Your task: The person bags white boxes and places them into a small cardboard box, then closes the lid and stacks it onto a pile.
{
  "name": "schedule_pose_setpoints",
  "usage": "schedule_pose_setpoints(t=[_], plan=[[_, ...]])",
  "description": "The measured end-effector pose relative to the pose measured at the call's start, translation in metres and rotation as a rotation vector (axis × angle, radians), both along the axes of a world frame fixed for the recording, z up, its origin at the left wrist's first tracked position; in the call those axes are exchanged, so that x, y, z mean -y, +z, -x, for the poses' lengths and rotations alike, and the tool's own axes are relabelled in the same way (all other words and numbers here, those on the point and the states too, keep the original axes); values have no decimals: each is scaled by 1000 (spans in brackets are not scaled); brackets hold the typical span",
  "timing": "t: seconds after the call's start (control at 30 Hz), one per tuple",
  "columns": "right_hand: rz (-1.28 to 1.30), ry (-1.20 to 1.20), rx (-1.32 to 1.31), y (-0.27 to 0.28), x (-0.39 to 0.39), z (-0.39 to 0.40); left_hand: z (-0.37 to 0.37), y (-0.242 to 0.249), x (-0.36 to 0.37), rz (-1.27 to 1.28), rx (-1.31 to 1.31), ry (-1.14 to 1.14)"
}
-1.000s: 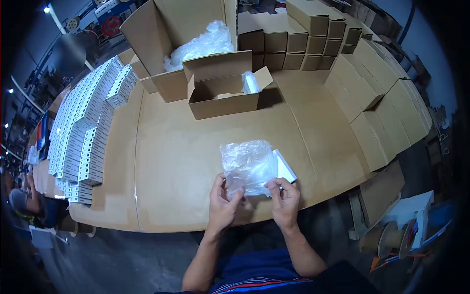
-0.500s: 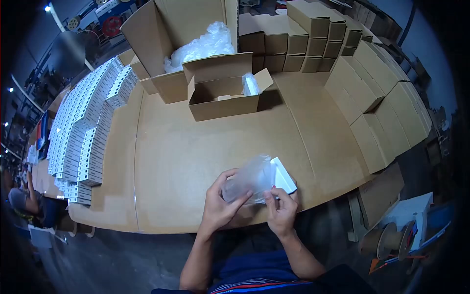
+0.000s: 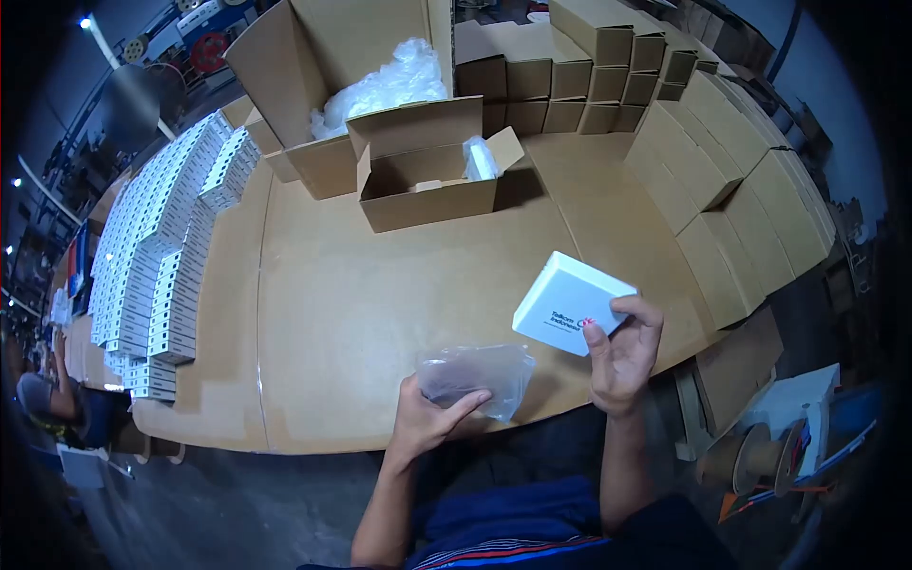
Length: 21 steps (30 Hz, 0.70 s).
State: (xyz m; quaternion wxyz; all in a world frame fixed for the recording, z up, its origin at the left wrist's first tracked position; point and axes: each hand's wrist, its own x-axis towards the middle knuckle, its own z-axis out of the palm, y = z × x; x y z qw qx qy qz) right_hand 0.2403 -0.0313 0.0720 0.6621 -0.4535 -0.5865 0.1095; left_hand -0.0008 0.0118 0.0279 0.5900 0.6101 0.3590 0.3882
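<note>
My right hand (image 3: pixel 627 356) grips a small white box (image 3: pixel 570 302) at its right edge, between thumb and fingers. Printed lettering, "Telkom Indonesia", and a small red mark face up toward me. A clear plastic bag (image 3: pixel 475 370) is pinched in my left hand (image 3: pixel 427 413), with the thumb lying across its front. The bag looks flat, and the box is apart from it, up to its right. Both hands are above the near edge of the cardboard-covered table (image 3: pixel 380 304).
An open carton (image 3: pixel 432 207) with a wrapped item (image 3: pixel 481 160) stands at the back. Behind it a larger carton holds bubble wrap (image 3: pixel 385 90). White boxes (image 3: pixel 157 247) are stacked at left, brown cartons (image 3: pixel 589 76) at back and right. Another person (image 3: pixel 47 389) sits far left.
The white box has come away from the plastic bag. My right hand has moved up and right with it, turning its printed face toward me. My left hand keeps the bag.
</note>
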Motion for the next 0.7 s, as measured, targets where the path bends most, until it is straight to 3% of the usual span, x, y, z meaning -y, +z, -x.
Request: schedule_pose_setpoints(t=[0.27, 0.5, 0.7], plan=[[21, 317, 70, 19, -12, -5, -2, 0, 3, 12, -35, 12], [-6, 201, 41, 7, -15, -6, 1, 2, 0, 35, -32, 9], [-18, 242, 55, 8, -11, -6, 2, 1, -2, 5, -51, 21]])
